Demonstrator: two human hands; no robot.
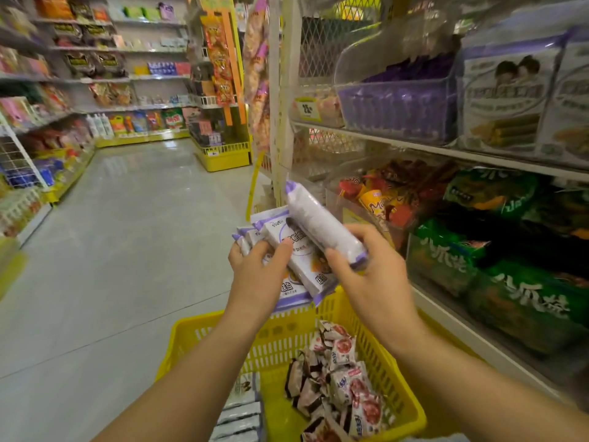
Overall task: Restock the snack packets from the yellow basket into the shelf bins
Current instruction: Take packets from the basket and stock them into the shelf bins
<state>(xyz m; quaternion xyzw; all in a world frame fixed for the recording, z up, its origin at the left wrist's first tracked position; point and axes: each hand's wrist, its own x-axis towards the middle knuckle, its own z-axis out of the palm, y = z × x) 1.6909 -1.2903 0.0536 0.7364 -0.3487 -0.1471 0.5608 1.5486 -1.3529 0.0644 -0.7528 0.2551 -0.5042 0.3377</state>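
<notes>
Shop aisle; left hand point(255, 266) gripping packet stack point(287, 247), right hand point(366, 269) clamped on one packet point(322, 224); basket point(223, 333) below hands part full, restocking unfinished.

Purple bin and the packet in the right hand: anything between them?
Head view: only the white shelf edge crosses between packet, right hand and purple bin.

We hold packets point(296, 250) above the basket point(223, 327) at six o'clock, with shelf bins point(398, 103) at two o'clock.
</notes>
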